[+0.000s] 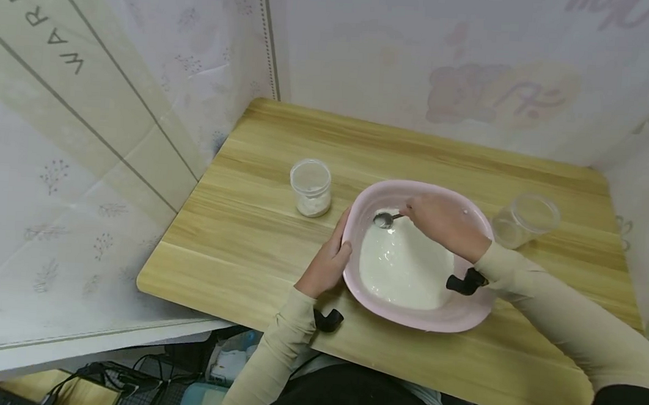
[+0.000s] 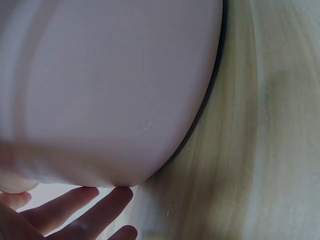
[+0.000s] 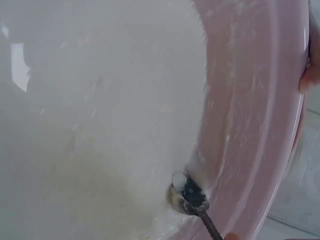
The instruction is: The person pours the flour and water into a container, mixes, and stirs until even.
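A pink plastic basin (image 1: 417, 322) holds a pool of white, glossy liquid (image 1: 403, 268). My right hand (image 1: 439, 221) reaches over the basin and grips a small metal spoon (image 1: 383, 220) by its handle. In the right wrist view the spoon's bowl (image 3: 187, 192) lies at the liquid's edge, near the inner wall. At the basin's left side, my left hand (image 1: 327, 261) holds the rim, thumb near the top edge. The left wrist view shows its fingers (image 2: 100, 215) against the outer wall (image 2: 120, 90).
Left of the basin stands a clear jar (image 1: 311, 189) with some white matter at its bottom. Another clear container (image 1: 524, 220) is at the right, close behind my right forearm. Everything rests on a wooden table (image 1: 234, 240), with patterned walls behind and at the sides.
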`<act>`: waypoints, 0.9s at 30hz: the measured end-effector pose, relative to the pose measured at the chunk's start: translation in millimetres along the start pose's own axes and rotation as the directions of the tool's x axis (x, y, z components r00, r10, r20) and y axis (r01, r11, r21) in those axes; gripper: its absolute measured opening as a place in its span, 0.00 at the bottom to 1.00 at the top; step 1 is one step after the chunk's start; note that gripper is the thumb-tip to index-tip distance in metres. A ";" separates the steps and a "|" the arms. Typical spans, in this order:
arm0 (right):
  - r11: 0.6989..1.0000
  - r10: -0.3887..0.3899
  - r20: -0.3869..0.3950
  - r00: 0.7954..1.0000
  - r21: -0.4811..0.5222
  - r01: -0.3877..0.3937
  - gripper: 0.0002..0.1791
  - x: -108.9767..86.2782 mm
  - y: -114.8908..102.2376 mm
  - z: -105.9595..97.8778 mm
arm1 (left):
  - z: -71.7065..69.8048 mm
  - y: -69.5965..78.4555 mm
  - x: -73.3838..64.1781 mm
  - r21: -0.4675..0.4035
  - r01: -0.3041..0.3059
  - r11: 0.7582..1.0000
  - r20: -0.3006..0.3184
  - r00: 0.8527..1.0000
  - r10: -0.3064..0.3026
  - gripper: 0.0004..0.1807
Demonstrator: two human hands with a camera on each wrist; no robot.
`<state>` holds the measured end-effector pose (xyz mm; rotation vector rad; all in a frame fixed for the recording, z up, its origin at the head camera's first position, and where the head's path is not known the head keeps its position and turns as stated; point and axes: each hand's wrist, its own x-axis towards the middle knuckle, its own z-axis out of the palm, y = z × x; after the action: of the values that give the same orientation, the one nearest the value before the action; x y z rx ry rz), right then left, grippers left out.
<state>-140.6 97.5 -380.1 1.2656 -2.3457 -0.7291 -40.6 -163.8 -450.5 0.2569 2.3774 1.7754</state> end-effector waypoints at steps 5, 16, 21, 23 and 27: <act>0.701 0.253 0.418 0.873 0.543 -0.463 0.23 7.5 11.9 -2.4 | -1.2 0.7 -0.6 -0.010 0.010 1.000 -0.001 1.000 -0.010 0.39; 0.847 0.177 0.483 0.858 0.369 -0.383 0.23 -22.4 26.3 -31.6 | -3.4 -1.8 -0.1 -0.021 0.018 1.000 -0.004 1.000 -0.018 0.39; 0.842 0.047 0.583 0.811 0.414 -0.346 0.19 -26.1 27.5 -45.4 | -4.7 -2.7 -0.7 -0.015 0.028 1.000 -0.010 1.000 -0.028 0.38; 0.832 -0.011 0.594 0.805 0.452 -0.322 0.18 -26.3 25.5 -50.1 | -5.0 -2.7 -0.8 -0.018 0.027 0.999 -0.012 1.000 -0.027 0.37; 0.809 -0.158 0.587 0.794 0.538 -0.237 0.13 -23.4 17.3 -57.8 | -4.4 -2.5 -1.3 -0.018 0.022 1.000 -0.020 1.000 -0.023 0.38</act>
<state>-108.0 110.1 -325.7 1.3339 -3.3263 -0.4264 -40.5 -168.9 -451.6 0.2103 2.3676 1.7960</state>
